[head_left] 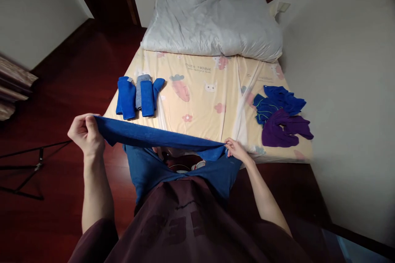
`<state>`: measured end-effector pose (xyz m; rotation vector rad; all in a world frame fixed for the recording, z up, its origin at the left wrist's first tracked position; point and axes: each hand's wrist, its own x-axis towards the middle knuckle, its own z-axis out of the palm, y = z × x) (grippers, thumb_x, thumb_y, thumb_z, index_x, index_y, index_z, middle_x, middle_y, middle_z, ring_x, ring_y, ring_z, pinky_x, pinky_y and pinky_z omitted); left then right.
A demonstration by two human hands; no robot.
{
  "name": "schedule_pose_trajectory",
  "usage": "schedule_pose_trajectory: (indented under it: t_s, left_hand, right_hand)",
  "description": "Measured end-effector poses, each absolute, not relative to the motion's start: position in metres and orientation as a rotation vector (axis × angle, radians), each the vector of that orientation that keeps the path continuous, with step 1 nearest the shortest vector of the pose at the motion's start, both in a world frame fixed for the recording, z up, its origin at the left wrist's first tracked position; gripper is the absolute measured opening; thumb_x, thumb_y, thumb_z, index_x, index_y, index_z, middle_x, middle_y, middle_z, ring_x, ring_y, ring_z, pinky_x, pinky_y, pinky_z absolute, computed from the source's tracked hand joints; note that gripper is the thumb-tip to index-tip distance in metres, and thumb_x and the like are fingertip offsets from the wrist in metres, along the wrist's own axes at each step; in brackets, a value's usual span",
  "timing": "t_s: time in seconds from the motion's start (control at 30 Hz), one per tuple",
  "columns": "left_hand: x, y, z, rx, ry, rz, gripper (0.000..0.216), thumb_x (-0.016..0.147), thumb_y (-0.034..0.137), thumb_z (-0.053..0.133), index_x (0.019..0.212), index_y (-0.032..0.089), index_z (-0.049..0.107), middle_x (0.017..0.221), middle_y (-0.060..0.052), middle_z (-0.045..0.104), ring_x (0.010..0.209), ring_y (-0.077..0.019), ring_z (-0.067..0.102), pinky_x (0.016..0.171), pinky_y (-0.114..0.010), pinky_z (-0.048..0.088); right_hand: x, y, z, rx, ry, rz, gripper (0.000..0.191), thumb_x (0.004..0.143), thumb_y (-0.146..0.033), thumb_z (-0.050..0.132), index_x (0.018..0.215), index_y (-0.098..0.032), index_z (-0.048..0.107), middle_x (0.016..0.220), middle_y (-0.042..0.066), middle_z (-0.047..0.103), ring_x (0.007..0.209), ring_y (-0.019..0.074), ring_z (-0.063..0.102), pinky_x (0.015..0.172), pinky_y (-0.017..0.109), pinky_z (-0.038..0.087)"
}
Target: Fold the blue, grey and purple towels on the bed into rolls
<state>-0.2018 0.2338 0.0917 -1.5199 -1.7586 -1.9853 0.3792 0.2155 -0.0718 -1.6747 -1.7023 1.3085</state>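
Note:
I hold a blue towel stretched out in front of my body, above the near edge of the bed. My left hand is closed on the towel's left end, raised at the left of the bed's corner. My right hand pinches the right end lower down, close to the mattress edge. The cloth hangs down between my hands over my legs.
Three folded towels, two blue and one grey, lie in a row at the bed's near left. A loose heap of blue cloths and a purple cloth sits at the right. A white duvet covers the far end. Dark stand legs are on the floor at left.

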Motion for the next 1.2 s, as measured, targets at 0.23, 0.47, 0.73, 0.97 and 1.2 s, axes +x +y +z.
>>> schedule_pose_trajectory:
  t_s: [0.23,0.47,0.73,0.97,1.2]
  left_hand:
    - [-0.205,0.272,0.091,-1.768,-1.995,-1.777,0.040,0.096,0.050,0.056,0.091,0.013,0.068,0.077,-0.004,0.067,0.069,-0.0131,0.058,0.064,-0.024,0.047]
    - [-0.167,0.328,0.097,-1.923,-2.123,-1.872,0.034,0.096,0.049,0.058,0.093,0.017,0.068,0.071,0.000,0.061,0.057,-0.0112,0.060,0.055,-0.022,0.048]
    - [-0.149,0.332,0.095,-2.018,-2.119,-2.220,0.037,0.092,0.056,0.062,0.092,0.019,0.063,0.078,-0.002,0.066,0.066,-0.0182,0.071,0.066,-0.033,0.063]
    - [-0.159,0.313,0.104,-2.237,-2.347,-2.086,0.034,0.089,0.051,0.067,0.085,0.017,0.068,0.069,-0.006,0.068,0.066,-0.0233,0.072,0.068,-0.037,0.064]
    - [-0.153,0.344,0.080,-2.265,-2.461,-2.120,0.036,0.086,0.053,0.071,0.086,0.017,0.068,0.069,-0.007,0.070,0.063,-0.0222,0.072,0.066,-0.036,0.064]
  right_hand:
    - [0.429,0.262,0.010,-1.650,-1.475,0.711,0.044,0.087,-0.058,0.066,0.104,-0.018,0.066,0.086,0.007,0.074,0.073,0.0224,0.076,0.064,0.033,0.065]
    - [0.472,0.279,0.067,-1.682,-1.546,0.086,0.029,0.096,-0.038,0.056,0.107,-0.017,0.072,0.097,0.009,0.077,0.085,0.0196,0.077,0.081,0.031,0.064]
    - [0.499,0.248,0.077,-1.846,-1.610,-0.301,0.037,0.095,-0.049,0.060,0.092,-0.014,0.074,0.091,0.014,0.078,0.074,0.0203,0.071,0.077,0.029,0.055]
    - [0.518,0.226,0.083,-1.861,-1.584,-0.377,0.045,0.089,-0.063,0.064,0.085,-0.020,0.074,0.078,0.009,0.077,0.065,0.0205,0.069,0.073,0.029,0.053]
    - [0.509,0.252,0.090,-2.007,-1.585,-0.144,0.045,0.086,-0.064,0.068,0.079,-0.020,0.072,0.064,0.006,0.071,0.063,0.0202,0.069,0.071,0.029,0.052]
